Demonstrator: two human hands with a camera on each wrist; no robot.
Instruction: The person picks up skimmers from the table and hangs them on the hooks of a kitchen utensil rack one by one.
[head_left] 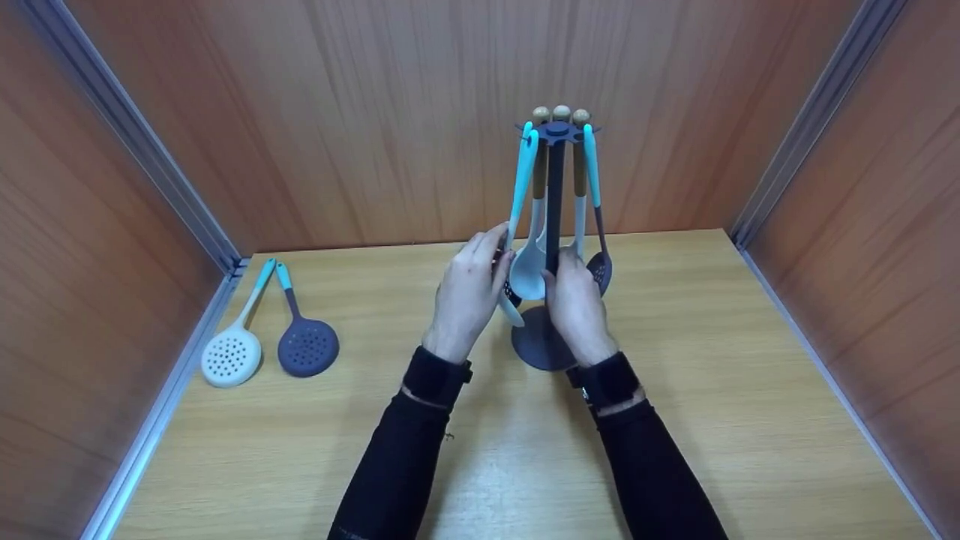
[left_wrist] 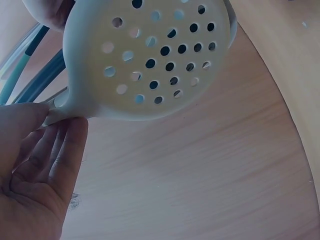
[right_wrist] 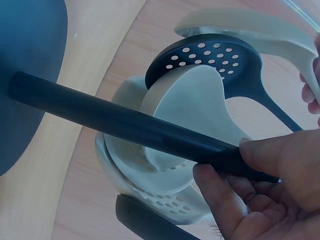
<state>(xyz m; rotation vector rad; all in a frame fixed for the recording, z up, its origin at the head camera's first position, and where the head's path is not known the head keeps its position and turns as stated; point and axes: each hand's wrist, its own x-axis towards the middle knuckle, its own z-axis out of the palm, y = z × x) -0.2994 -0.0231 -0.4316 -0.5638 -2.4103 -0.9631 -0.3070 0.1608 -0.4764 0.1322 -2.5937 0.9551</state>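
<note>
A dark utensil stand with a round base stands upright, several utensils hanging from its top. My left hand is at its left side, pinching the neck of a white skimmer between thumb and fingers; the skimmer's holed head shows large in the left wrist view. Around the stand's pole the thumb and fingers of my right hand are curled. Hanging close by are a white ladle and a dark skimmer. Another dark utensil head hangs behind my right hand, partly hidden.
On the table's left lie a white skimmer and a dark skimmer, both with turquoise handle ends. Wood-look panels border the table at the back and both sides, with metal profiles in the corners.
</note>
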